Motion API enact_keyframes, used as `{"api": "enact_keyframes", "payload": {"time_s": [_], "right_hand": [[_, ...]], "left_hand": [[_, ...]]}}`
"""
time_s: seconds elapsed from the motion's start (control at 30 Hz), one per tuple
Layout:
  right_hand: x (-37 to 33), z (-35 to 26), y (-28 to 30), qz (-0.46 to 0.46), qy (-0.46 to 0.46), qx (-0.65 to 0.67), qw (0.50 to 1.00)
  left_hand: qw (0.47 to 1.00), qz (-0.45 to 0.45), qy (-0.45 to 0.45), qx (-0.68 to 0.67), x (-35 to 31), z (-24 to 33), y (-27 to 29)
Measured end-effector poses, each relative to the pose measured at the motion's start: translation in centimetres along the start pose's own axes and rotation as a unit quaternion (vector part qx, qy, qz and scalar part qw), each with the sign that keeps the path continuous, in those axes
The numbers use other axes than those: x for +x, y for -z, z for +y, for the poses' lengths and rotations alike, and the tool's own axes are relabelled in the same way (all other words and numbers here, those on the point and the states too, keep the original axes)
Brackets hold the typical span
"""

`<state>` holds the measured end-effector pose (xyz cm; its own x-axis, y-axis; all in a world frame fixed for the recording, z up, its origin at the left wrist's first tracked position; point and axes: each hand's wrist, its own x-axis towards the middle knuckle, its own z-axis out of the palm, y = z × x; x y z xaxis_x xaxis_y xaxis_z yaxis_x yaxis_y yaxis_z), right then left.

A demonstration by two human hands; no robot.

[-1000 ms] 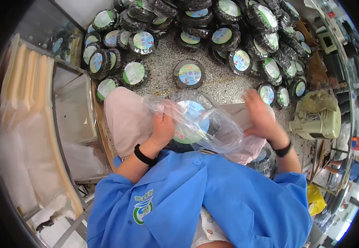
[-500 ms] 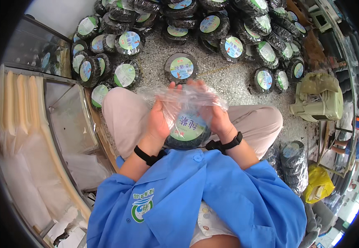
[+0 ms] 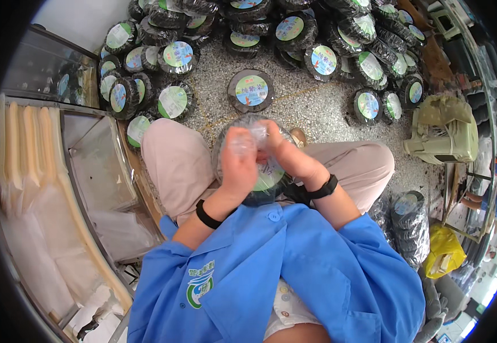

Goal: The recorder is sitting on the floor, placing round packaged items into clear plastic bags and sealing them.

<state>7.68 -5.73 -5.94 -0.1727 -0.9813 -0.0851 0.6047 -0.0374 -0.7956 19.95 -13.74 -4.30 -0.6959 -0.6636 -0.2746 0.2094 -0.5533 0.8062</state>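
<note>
Your clear plastic bag [image 3: 258, 135] wraps a round, dark labelled disc [image 3: 269, 179] between your legs [image 3: 174, 166]. Your left hand [image 3: 239, 163] and right hand [image 3: 295, 156] are together over it, pinching the film; spread wide half a second ago, it is now gathered into a bunch. Toward the speckled floor's [image 3: 322, 117] right edge, another clear bag [image 3: 415, 251] contains stacked dark discs [image 3: 406, 207].

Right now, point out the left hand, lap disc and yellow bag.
Left hand [image 3: 240, 164]: head view, middle of the hand.
Lap disc [image 3: 269, 176]: head view, green of its label.
Yellow bag [image 3: 448, 248]: head view, its yellow side.
</note>
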Motion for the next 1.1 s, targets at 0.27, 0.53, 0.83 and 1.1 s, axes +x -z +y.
{"api": "enact_keyframes", "payload": {"time_s": [0.27, 0.53, 0.83, 1.1], "right_hand": [[-1.4, -1.1, -1.7, 0.093, 0.054, -0.34, 0.934], [-1.7, -1.1, -1.5, 0.095, -0.06, -0.122, 0.986], [-4.4, -2.8, 0.7, -0.062, 0.141, -0.446, 0.881], [-1.9, 0.6, 1.1, 0.184, 0.336, -0.722, 0.576]], "left_hand": [[0.853, -0.003, -0.278, 0.441, -1.6, 2.5, 0.6], [0.989, -0.088, -0.057, -0.107, -0.2, 1.0, 0.6], [0.901, -0.17, -0.088, 0.389, -0.5, 0.0, 4.2], [0.924, -0.167, -0.089, 0.333, -1.3, -0.9, 2.0]]}}
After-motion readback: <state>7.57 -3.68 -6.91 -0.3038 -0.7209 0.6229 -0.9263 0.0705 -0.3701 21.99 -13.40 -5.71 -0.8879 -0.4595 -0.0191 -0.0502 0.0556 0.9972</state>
